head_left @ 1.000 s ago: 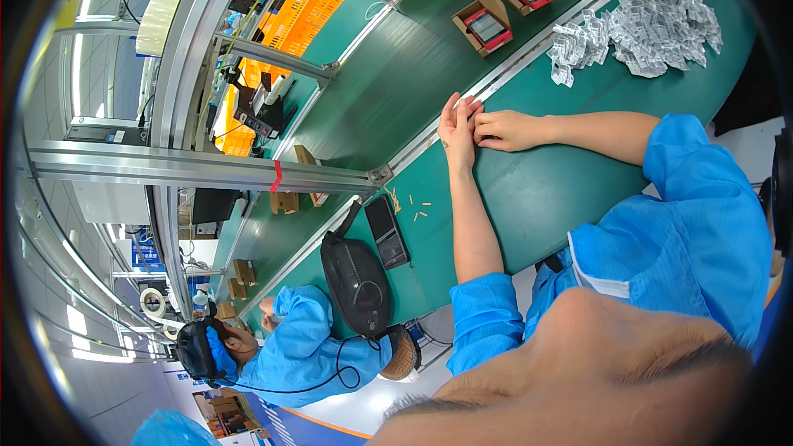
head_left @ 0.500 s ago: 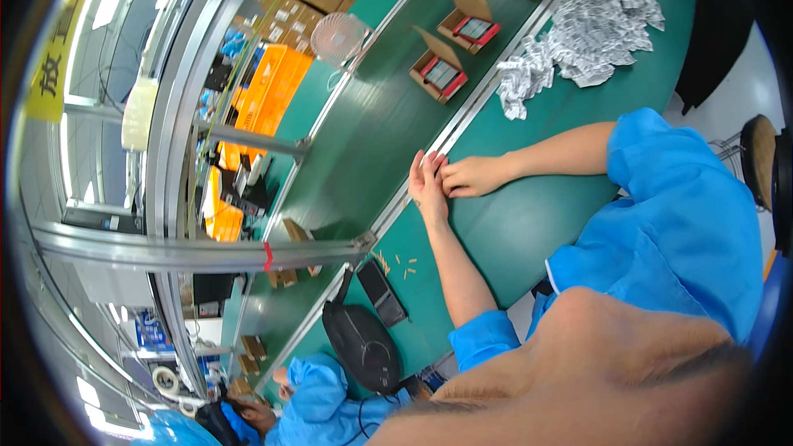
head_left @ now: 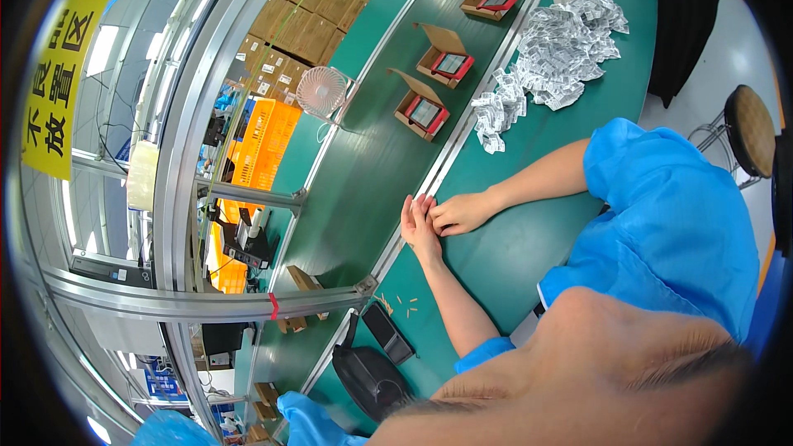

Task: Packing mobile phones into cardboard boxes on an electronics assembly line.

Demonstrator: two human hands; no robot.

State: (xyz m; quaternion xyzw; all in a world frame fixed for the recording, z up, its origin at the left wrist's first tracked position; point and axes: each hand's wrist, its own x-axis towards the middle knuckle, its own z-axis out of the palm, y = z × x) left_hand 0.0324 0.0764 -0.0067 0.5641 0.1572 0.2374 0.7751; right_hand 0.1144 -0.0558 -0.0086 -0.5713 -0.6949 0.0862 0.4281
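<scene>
My left hand [head_left: 421,235] lies palm up over the near edge of the green table, its fingers stretched out and slightly bent. Against its fingers rests my right hand [head_left: 462,213], knuckles up, with its fingers curled in. Whether anything small is between the right fingers is hidden. Beyond the hands, across a metal rail, open brown cardboard boxes [head_left: 410,125] stand on the green conveyor belt [head_left: 355,157], each with a red-edged packet inside. A heap of white printed paper packets [head_left: 562,58] spreads over the table past my right forearm.
Near my left forearm lie a dark phone-like slab [head_left: 388,334], a black zipped pouch [head_left: 369,380] and several small tan sticks [head_left: 405,304]. A metal post [head_left: 206,304] crosses the belt. Past it are a pink fan [head_left: 322,91] and orange crates [head_left: 268,140]. A round stool [head_left: 749,130] stands right.
The whole view has shifted, so the table, boxes and hands sit lower in it. My hands keep the same touching pose. The person at the lower left is now mostly out of view.
</scene>
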